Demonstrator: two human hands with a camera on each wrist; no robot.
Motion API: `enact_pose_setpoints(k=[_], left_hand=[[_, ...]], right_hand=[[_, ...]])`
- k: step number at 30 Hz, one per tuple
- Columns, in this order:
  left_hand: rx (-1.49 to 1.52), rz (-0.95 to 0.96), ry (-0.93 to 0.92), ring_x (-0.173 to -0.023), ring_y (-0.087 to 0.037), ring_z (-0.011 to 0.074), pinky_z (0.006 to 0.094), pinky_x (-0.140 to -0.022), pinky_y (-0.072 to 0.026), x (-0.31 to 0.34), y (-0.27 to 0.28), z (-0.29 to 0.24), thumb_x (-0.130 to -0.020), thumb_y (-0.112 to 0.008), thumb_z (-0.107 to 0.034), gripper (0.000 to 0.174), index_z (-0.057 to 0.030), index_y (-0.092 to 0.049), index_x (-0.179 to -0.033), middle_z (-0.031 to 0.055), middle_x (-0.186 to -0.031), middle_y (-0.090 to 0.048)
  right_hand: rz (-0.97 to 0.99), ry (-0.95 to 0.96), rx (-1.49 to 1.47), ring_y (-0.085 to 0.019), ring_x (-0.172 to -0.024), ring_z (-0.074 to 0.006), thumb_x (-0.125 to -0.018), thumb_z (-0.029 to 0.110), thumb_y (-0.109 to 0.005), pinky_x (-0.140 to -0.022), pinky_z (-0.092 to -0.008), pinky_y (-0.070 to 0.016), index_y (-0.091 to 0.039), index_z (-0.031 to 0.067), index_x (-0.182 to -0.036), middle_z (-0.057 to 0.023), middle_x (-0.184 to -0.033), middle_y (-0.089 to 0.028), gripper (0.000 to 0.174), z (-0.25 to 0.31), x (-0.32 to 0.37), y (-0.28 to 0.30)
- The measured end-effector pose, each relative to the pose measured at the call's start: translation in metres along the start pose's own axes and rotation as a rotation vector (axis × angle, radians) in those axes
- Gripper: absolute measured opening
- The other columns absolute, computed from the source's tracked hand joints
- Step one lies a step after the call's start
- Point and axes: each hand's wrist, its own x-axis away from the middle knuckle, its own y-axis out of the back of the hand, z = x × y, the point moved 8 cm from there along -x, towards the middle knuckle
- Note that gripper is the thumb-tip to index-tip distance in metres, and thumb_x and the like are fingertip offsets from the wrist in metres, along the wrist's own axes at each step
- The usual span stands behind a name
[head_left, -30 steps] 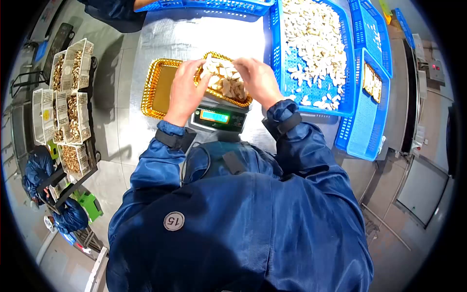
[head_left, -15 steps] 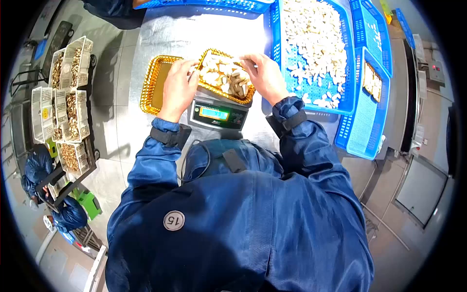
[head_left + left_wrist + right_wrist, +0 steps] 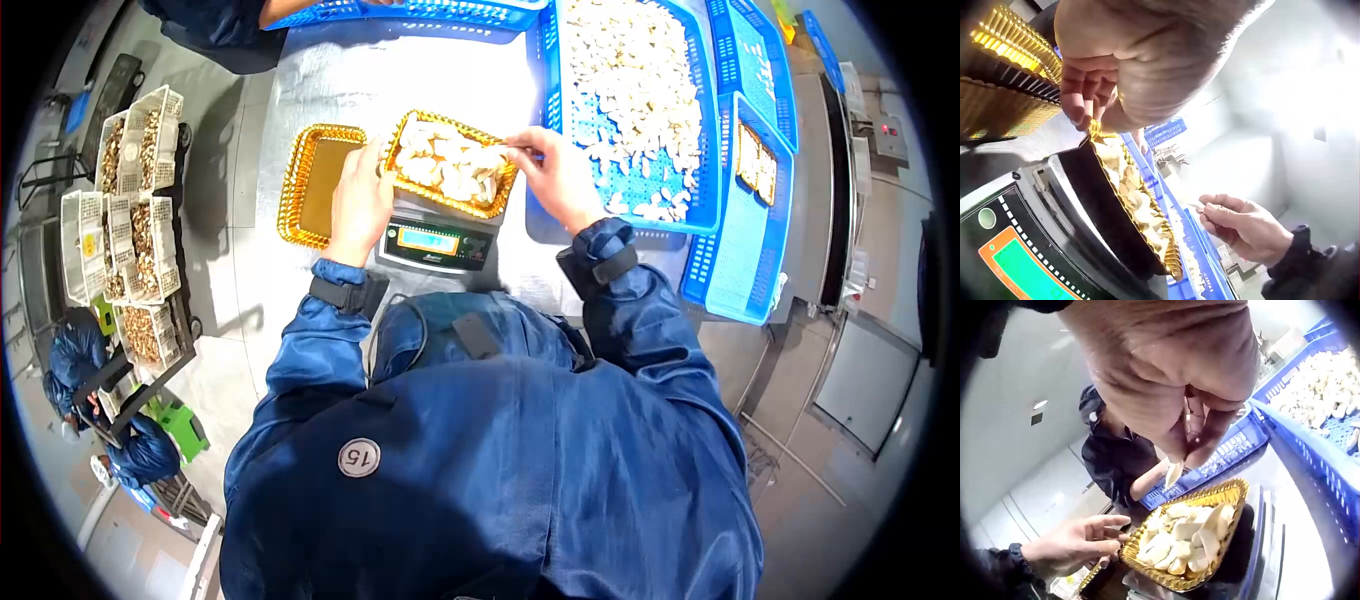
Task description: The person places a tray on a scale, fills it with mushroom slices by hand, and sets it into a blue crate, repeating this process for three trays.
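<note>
A gold tray [image 3: 497, 196] heaped with pale sliced pieces [image 3: 450, 165] stands on a digital scale [image 3: 430, 243]. My left hand [image 3: 376, 165] is at the tray's left rim, its fingers [image 3: 1082, 103] curled against the gold edge [image 3: 1166, 262]. My right hand [image 3: 518, 152] hovers at the tray's right end and pinches one pale piece [image 3: 1174, 472] between thumb and fingers, just above the heap [image 3: 1188, 540]. The scale's green display [image 3: 1019, 265] is lit.
An empty gold tray [image 3: 315, 185] lies left of the scale. A large blue basket [image 3: 700, 200] of the same pale pieces stands to the right, with more blue baskets [image 3: 735, 250] beyond. White crates [image 3: 130, 200] sit on a cart at the left. Another person's hands work across the table.
Both hands have drawn apart from the middle of the heap: the left to the tray's left rim, the right to its right end with one piece pinched.
</note>
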Motion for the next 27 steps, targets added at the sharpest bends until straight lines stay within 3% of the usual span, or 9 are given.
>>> enact_pose_setpoints(k=[5, 7, 9, 12, 15, 17, 21, 23, 27], left_hand=[[0.069, 0.038, 0.082, -0.108, -0.063, 0.0378, 0.0454, -0.094, -0.0532, 0.006, 0.003, -0.008, -0.094, -0.066, -0.006, 0.05, -0.0067, -0.056, -0.142, 0.018, -0.123, -0.063], [-0.01, -0.027, -0.04, -0.11, -0.062, 0.0368, 0.045, -0.096, -0.052, 0.005, 0.006, -0.007, -0.094, -0.066, -0.007, 0.047, -0.0073, -0.058, -0.141, 0.0175, -0.122, -0.064], [-0.097, -0.123, -0.158, -0.113, -0.06, 0.0354, 0.0444, -0.099, -0.0499, 0.007, 0.016, -0.015, -0.095, -0.066, -0.009, 0.036, -0.0084, -0.066, -0.131, 0.0158, -0.119, -0.065], [-0.097, -0.107, -0.213, -0.113, -0.059, 0.0338, 0.0433, -0.098, -0.0507, 0.002, 0.013, -0.038, -0.094, -0.067, -0.01, 0.025, -0.0098, -0.075, -0.118, 0.0128, -0.119, -0.065], [-0.148, -0.008, -0.413, -0.133, -0.053, 0.0366, 0.0471, -0.112, -0.0434, -0.005, -0.017, -0.066, -0.092, -0.07, -0.014, 0.032, -0.0152, -0.072, -0.124, 0.0111, -0.138, -0.061], [-0.247, 0.018, -0.481, -0.141, -0.048, 0.0366, 0.0488, -0.116, -0.0396, -0.001, -0.029, -0.078, -0.091, -0.072, -0.016, 0.038, -0.0187, -0.071, -0.128, 0.0115, -0.145, -0.057], [-0.238, 0.078, -0.387, -0.14, -0.048, 0.0364, 0.0489, -0.117, -0.0391, -0.002, -0.036, -0.05, -0.087, -0.075, -0.015, 0.043, -0.0187, -0.07, -0.129, 0.0128, -0.145, -0.056], [-0.087, 0.021, -0.339, -0.137, -0.051, 0.0369, 0.0478, -0.113, -0.043, 0.001, -0.028, -0.045, -0.082, -0.079, -0.009, 0.037, -0.0136, -0.072, -0.118, 0.0143, -0.139, -0.058], [-0.091, 0.052, -0.283, -0.132, -0.053, 0.0374, 0.0479, -0.11, -0.0445, 0.002, -0.027, -0.049, -0.08, -0.082, -0.012, 0.029, -0.0101, -0.072, -0.107, 0.0145, -0.133, -0.059]], right_hand=[[0.059, 0.245, -0.051, -0.069, -0.104, -0.0381, -0.093, 0.009, -0.065, -0.091, -0.0454, -0.0548, -0.071, 0.0093, -0.116, -0.0152, -0.116, -0.071, 0.023, 0.042, -0.005, -0.041], [0.076, 0.106, 0.052, -0.069, -0.102, -0.037, -0.094, 0.01, -0.064, -0.088, -0.0455, -0.0551, -0.071, 0.013, -0.117, -0.0124, -0.117, -0.071, 0.024, 0.038, -0.01, -0.032], [-0.065, 0.101, 0.14, -0.071, -0.094, -0.035, -0.094, 0.01, -0.065, -0.083, -0.0446, -0.0562, -0.073, 0.0138, -0.113, -0.0101, -0.108, -0.073, 0.021, 0.021, -0.014, -0.013], [0.025, -0.015, 0.196, -0.07, -0.093, -0.0337, -0.092, 0.017, -0.07, -0.083, -0.044, -0.0565, -0.076, 0.0148, -0.106, -0.0109, -0.102, -0.072, 0.015, -0.011, -0.018, -0.01], [0.144, 0.102, 0.275, -0.069, -0.099, -0.033, -0.091, 0.019, -0.07, -0.085, -0.0445, -0.0566, -0.077, 0.0149, -0.107, -0.0108, -0.106, -0.072, 0.018, 0.014, -0.006, -0.029], [0.096, 0.198, 0.331, -0.068, -0.1, -0.0336, -0.088, 0.018, -0.07, -0.085, -0.0451, -0.0567, -0.077, 0.0143, -0.105, -0.0106, -0.106, -0.071, 0.019, 0.024, 0.0, -0.042], [0.061, 0.066, 0.319, -0.068, -0.098, -0.0333, -0.092, 0.021, -0.069, -0.083, -0.0448, -0.0569, -0.075, 0.0139, -0.103, -0.0097, -0.103, -0.072, 0.014, 0.016, -0.01, -0.038], [0.04, 0.031, 0.332, -0.069, -0.095, -0.0338, -0.095, 0.024, -0.069, -0.08, -0.0451, -0.0572, -0.072, 0.0138, -0.105, -0.0096, -0.101, -0.071, 0.014, 0.011, -0.015, -0.035], [0.013, -0.023, 0.23, -0.071, -0.093, -0.0354, -0.096, 0.02, -0.068, -0.079, -0.0455, -0.0571, -0.069, 0.0139, -0.112, -0.0115, -0.103, -0.072, 0.017, -0.002, -0.022, -0.037]])
